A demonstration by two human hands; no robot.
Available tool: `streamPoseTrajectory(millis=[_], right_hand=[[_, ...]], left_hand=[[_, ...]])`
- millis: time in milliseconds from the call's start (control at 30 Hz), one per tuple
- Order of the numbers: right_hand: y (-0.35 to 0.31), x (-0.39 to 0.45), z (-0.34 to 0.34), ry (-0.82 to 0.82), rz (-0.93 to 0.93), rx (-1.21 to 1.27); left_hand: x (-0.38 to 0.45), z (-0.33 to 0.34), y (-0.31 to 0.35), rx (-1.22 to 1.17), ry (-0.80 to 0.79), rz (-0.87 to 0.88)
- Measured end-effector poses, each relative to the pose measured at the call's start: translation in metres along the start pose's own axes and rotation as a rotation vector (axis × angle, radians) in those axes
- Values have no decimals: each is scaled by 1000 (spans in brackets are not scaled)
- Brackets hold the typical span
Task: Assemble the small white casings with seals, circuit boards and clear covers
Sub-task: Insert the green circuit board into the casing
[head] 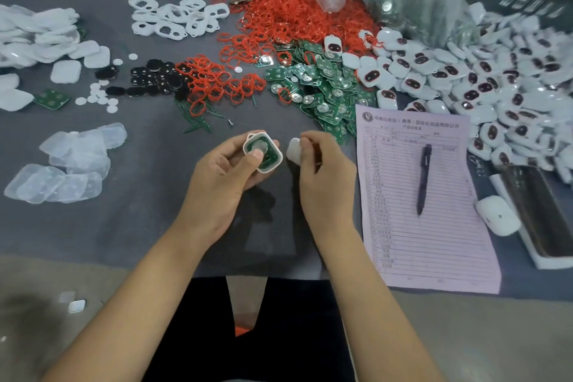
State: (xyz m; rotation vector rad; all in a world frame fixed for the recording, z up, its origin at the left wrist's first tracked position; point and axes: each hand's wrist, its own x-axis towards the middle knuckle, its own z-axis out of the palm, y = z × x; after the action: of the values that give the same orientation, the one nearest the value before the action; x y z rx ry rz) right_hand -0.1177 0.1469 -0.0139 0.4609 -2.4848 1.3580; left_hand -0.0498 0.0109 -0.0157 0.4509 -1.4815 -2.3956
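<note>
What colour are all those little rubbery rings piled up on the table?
The rings are red, seen in the head view.

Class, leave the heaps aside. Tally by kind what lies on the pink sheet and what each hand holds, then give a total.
Pen on the pink sheet: 1
White casing with green board, in the left hand: 1
White piece, in the right hand: 1
Total: 3
</note>
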Motion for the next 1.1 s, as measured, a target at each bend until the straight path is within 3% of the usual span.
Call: streamPoseTrajectory(millis=[67,167,267,400,567,733,1100], right_hand=[[-1,-3,-3,13,39,-33],[-1,-7,-3,-23,20,-285],[0,-4,-3,-26,15,-215],[-7,-9,-4,-9,-209,-42],[-11,-8,6,-67,-422,-44],[-9,-6,8,-90,-436,-71],[-12,-5,5,-179,-354,10]], left_hand=[[-1,-1,0,0,-12,-1],[0,-2,0,-19,-3,-25],[1,1,6,-109,26,-96],[0,3,15,-213,12,-162],[1,4,21,-171,-29,-217],[2,4,19,-60,-82,-257],[3,3,14,-58,-81,-217]])
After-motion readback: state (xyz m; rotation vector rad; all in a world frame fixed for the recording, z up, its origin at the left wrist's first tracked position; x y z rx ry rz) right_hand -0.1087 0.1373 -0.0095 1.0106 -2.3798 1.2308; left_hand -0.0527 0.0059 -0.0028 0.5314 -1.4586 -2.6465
